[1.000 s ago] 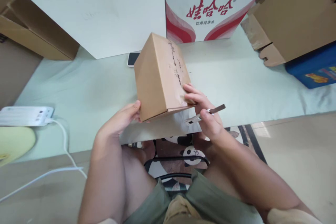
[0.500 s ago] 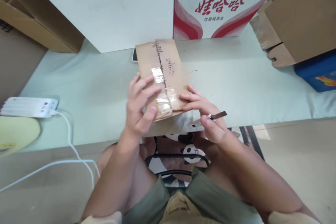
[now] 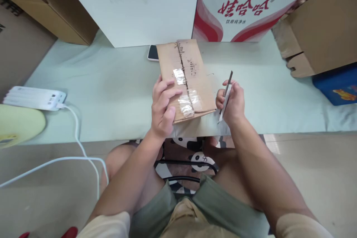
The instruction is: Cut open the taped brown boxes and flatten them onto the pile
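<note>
A small brown cardboard box lies near the table's front edge, with clear tape across its middle seam and dark marks at its far end. My left hand grips its left side, fingers over the top and thumb at the near edge. To the right of the box, my right hand is closed round a slim utility knife with a pale handle. The knife's dark end points up and away from me, and its other end shows below my fingers. Knife and box are apart.
A phone lies partly behind the box. At the back stand a white carton and a red-and-white water carton. Open cardboard boxes flank the table. A power bank with a cable sits at left.
My right hand has let go of the box's right corner and moved up and right. The knife has turned from lying sideways to pointing away from me. My left hand stays on the box.
</note>
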`<state>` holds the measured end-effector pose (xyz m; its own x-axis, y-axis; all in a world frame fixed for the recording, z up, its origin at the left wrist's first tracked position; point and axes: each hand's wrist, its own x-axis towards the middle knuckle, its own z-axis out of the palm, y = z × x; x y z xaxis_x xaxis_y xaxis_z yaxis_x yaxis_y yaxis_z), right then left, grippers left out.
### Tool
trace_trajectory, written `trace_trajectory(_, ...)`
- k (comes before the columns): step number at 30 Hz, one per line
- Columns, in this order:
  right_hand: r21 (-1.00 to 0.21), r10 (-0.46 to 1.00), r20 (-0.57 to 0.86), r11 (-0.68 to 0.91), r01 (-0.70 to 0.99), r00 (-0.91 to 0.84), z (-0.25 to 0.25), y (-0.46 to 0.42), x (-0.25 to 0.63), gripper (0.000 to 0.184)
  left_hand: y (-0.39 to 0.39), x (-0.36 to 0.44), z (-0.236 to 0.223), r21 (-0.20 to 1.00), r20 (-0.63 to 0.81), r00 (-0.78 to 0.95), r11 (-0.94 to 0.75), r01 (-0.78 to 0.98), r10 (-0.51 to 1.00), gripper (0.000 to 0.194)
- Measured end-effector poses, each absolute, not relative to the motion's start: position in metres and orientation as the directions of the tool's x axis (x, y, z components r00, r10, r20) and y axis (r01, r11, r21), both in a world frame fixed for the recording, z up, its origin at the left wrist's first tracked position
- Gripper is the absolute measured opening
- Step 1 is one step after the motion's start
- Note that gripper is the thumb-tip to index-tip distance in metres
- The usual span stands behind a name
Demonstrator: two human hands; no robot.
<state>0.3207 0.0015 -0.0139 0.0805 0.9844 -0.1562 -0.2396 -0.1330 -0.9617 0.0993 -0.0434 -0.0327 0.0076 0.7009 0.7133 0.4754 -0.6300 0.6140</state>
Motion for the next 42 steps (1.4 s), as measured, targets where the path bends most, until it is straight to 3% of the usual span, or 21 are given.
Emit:
trace_trajectory(5,-0.987,0.971,-0.119,-0.092,-0.134,0.209,-0.011,0.012,0.317,0.027,-0.048,0.102,-0.031,0.61,0.703,0.022,-0.618,0.496,0.711,0.039)
trace_trajectory(9,-0.99,0.959,0.136,0.144,-0.011,0.248,0.01,0.012,0.317,0.026,-0.048,0.102,-0.03,0.602,0.707,0.021,-0.616,0.508,0.707,0.04)
trace_trajectory(13,-0.916,0.883,0.378,0.4,-0.024,0.279,0.048,-0.005,0.324,0.017,-0.049,0.104,-0.03,0.602,0.712,0.013,-0.621,0.503,0.702,0.039)
trace_trajectory(15,-0.913,0.897,0.373,0.4,-0.079,0.24,0.062,-0.016,0.333,0.007,-0.05,0.105,-0.028,0.613,0.701,0.008,-0.608,0.504,0.713,0.04)
trace_trajectory(19,-0.945,0.946,0.306,0.315,-0.091,0.106,0.07,-0.032,0.347,0.025,-0.052,0.105,-0.026,0.628,0.698,-0.006,-0.609,0.485,0.716,0.039)
trace_trajectory(22,-0.954,0.95,0.296,0.299,-0.019,0.095,0.065,-0.038,0.342,0.021,-0.053,0.106,-0.027,0.629,0.697,-0.009,-0.605,0.488,0.717,0.04)
trace_trajectory(26,-0.919,0.918,0.394,0.395,-0.018,0.049,0.061,-0.05,0.316,0.028,-0.054,0.107,-0.026,0.622,0.694,-0.007,-0.594,0.51,0.72,0.04)
trace_trajectory(30,-0.871,0.892,0.44,0.453,0.191,-0.107,0.066,-0.067,0.295,0.031,-0.055,0.108,-0.023,0.613,0.703,-0.006,-0.602,0.511,0.711,0.039)
trace_trajectory(36,-0.693,0.886,0.42,0.452,0.561,-0.195,0.074,-0.074,0.287,0.004,-0.055,0.107,-0.02,0.613,0.687,0.021,-0.595,0.519,0.726,0.041)
trace_trajectory(42,-0.546,0.828,0.508,0.523,0.654,-0.238,0.068,-0.078,0.287,0.008,-0.057,0.106,-0.019,0.62,0.667,0.029,-0.577,0.532,0.744,0.043)
